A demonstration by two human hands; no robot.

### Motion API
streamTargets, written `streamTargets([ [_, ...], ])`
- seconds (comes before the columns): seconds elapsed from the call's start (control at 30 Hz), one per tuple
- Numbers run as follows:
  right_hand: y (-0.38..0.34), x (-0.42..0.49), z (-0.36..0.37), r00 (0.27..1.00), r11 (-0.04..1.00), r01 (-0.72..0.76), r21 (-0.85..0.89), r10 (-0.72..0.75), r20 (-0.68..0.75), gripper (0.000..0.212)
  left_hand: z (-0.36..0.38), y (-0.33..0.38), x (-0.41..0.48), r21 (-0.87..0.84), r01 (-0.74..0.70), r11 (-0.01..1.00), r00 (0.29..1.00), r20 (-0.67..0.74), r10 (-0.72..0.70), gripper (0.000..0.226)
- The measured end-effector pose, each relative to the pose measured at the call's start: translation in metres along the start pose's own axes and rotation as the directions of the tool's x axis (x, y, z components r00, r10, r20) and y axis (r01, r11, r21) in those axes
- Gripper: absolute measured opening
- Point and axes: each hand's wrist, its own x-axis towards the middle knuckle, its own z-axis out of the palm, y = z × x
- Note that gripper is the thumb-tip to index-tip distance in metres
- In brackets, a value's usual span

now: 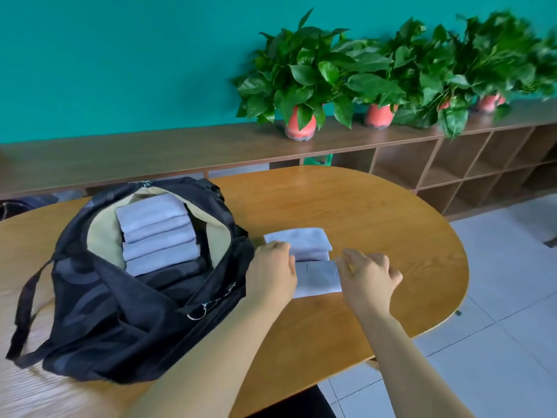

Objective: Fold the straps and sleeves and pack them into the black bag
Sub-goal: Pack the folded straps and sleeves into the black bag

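Note:
An open black bag [126, 312] lies on the left of the wooden table [376, 212], with several folded pale grey pieces [156, 233] stacked inside its beige lining. Right of the bag sit two more folded grey pieces: one farther back [301, 238] and one nearer [316, 277]. My left hand [272, 274] rests on the left edge of these pieces, fingers relaxed. At the right edge of the nearer piece is my right hand [369, 277], its fingers loosely spread and its fingertips touching the cloth.
A long wooden shelf unit [452, 164] with open cubbies runs behind the table, carrying several potted plants [301, 122] in red pots. The table's rounded right end [458, 267] drops to white floor tiles. The bag's strap [25, 300] loops out at the left.

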Motion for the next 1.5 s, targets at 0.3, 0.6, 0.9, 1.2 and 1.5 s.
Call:
streamTargets([
  [0.3, -0.01, 0.02, 0.013, 0.916, 0.954, -0.164, -0.25, 0.242, 0.321, 0.028, 0.02, 0.006, 0.004, 0.053, 0.322, 0.945, 0.925, 0.196, -0.326, 0.026],
  [0.6, -0.012, 0.009, 0.009, 0.937, 0.976, -0.136, -0.168, 0.183, 0.299, 0.02, 0.017, 0.01, -0.006, 0.022, 0.367, 0.93, 0.888, 0.291, -0.357, 0.024],
  [0.9, -0.007, -0.021, -0.004, 0.99, 0.996, -0.075, 0.037, 0.07, 0.122, 0.023, 0.005, 0.008, -0.03, -0.195, 0.285, 0.939, 0.943, 0.23, -0.239, 0.018],
  [1.2, -0.06, -0.029, -0.058, 0.995, 0.927, 0.053, 0.372, -0.079, 0.055, 0.021, -0.045, -0.005, -0.042, -0.468, 0.258, 0.845, 0.958, 0.236, -0.162, 0.036],
  [1.5, -0.166, -0.024, -0.042, 0.951, 0.812, 0.018, 0.584, -0.194, 0.24, 0.021, -0.136, -0.085, -0.034, -0.614, 0.322, 0.72, 0.938, 0.104, -0.331, 0.039],
])
